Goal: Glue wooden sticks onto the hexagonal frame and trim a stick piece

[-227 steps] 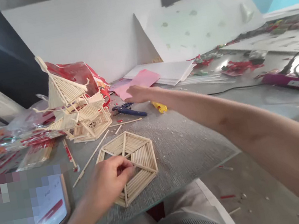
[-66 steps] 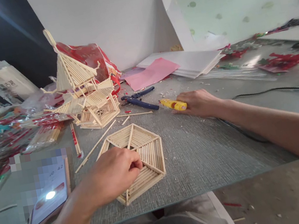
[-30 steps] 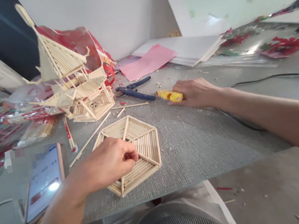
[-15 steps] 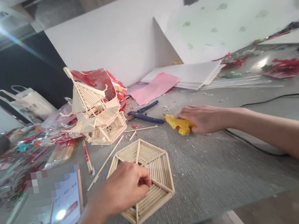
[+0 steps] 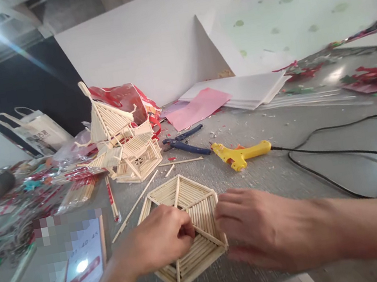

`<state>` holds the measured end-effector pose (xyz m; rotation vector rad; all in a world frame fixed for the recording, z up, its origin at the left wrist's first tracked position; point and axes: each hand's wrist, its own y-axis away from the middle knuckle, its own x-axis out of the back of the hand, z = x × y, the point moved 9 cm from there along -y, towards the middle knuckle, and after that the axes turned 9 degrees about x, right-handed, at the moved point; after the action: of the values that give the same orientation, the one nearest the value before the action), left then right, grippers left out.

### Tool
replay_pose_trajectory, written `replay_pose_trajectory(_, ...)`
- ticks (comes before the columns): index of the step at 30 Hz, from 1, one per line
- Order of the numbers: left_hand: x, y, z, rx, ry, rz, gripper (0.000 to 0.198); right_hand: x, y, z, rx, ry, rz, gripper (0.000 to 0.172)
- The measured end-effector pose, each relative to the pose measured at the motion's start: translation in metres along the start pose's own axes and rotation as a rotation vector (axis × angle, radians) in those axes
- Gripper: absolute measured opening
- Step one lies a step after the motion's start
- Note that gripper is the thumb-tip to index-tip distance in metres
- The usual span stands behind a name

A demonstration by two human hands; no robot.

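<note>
A many-sided panel of thin wooden sticks (image 5: 203, 213) lies on the grey table, its wedges filled with rows of sticks. My left hand (image 5: 167, 237) is closed over its left middle, fingertips curled down; whatever they pinch is hidden beneath them. At the panel's right edge, my right hand (image 5: 259, 230) has its fingers bent round the rim. Beyond the panel rests a yellow hot glue gun (image 5: 240, 154), lying on its side with nobody holding it.
Behind the panel stand a wooden-stick pagoda model (image 5: 122, 138) and blue-handled pliers (image 5: 187, 145). Loose sticks (image 5: 136, 206) lie nearby. A phone (image 5: 83, 271) sits left, bagged materials (image 5: 77, 194) beyond it. A black cord (image 5: 342, 143) loops across the right. Pink paper (image 5: 199, 107) lies farther back.
My right hand has let go of the glue gun, leaving it on the table, and has come back to the panel's right edge. My left hand stays in nearly the same place.
</note>
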<state>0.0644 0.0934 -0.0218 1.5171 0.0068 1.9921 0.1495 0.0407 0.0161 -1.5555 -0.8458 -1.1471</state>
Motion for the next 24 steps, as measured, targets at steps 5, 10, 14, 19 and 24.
replay_pose_trajectory(5,0.002,-0.001,0.003,0.002,-0.025,0.016,0.021,-0.017,-0.004,-0.01,0.064,0.096,0.026,0.018)
replay_pose_trajectory(10,0.004,-0.001,0.005,0.018,-0.052,0.023,0.02,-0.019,-0.006,-0.01,0.1,0.124,0.046,0.022)
replay_pose_trajectory(14,0.003,-0.003,0.009,-0.009,-0.084,-0.005,0.019,-0.019,-0.008,-0.012,0.113,0.126,0.024,0.02)
replay_pose_trajectory(19,0.001,-0.005,0.008,-0.007,-0.091,-0.053,0.019,-0.019,-0.007,-0.012,0.116,0.128,0.041,0.019)
replay_pose_trajectory(24,0.001,-0.003,0.01,-0.028,-0.125,-0.023,0.019,-0.019,-0.006,-0.012,0.125,0.121,0.068,0.021)
